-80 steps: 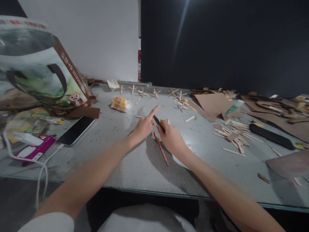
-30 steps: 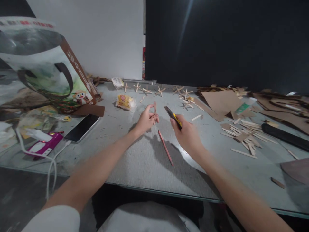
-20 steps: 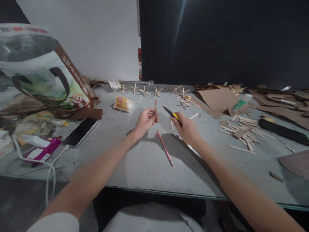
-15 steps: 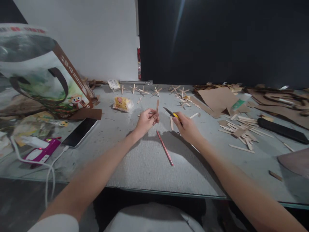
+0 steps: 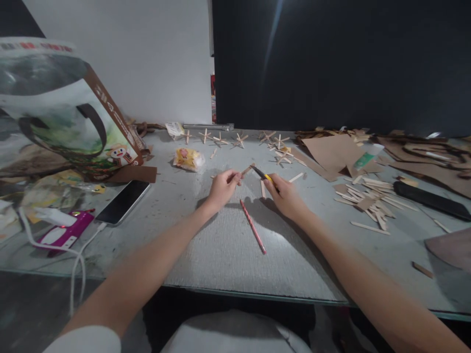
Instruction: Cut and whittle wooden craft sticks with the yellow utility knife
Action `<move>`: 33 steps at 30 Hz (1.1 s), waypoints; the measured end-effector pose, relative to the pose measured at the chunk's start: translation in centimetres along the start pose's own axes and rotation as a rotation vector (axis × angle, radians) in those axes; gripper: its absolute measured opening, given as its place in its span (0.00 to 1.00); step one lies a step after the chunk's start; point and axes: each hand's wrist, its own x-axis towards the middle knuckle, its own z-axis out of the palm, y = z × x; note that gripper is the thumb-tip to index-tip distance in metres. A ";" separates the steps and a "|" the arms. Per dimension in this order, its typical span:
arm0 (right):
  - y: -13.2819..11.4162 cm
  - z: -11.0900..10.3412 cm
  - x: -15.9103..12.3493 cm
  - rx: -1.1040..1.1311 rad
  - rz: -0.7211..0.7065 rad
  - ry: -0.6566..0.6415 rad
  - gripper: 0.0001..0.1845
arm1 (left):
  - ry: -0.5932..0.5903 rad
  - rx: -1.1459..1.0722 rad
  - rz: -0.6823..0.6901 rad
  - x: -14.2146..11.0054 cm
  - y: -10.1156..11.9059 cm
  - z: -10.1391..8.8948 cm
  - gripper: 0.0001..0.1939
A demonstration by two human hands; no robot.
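My left hand point(image 5: 223, 188) pinches one end of a short wooden craft stick point(image 5: 248, 170), which points up to the right. My right hand point(image 5: 285, 192) is closed around a yellow and black utility knife point(image 5: 264, 174). The knife's blade tip meets the far end of the stick, or overlaps it in view; contact is hard to tell. Below the hands a pink pencil point(image 5: 252, 226) lies on the grey table. Another craft stick point(image 5: 262, 189) lies flat just left of my right hand, and one more point(image 5: 296, 177) lies beyond it.
Several star-shaped stick pieces point(image 5: 240, 140) line the back. A pile of craft sticks point(image 5: 371, 202) and a black case point(image 5: 434, 199) lie at right, near cardboard point(image 5: 326, 153). On the left are a phone point(image 5: 123, 202), a purple power strip point(image 5: 68, 231), a snack packet point(image 5: 188, 159) and a large bag point(image 5: 73, 117).
The stick in my left hand has tipped from upright to slanting right. The knife blade, earlier apart from it, is now at its tip. Earlier, my left index finger was stretched out.
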 end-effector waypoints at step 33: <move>5.1 0.1 1.7 0.273 0.129 0.228 0.15 | -0.594 0.375 0.269 3.0 -0.6 -2.3 0.16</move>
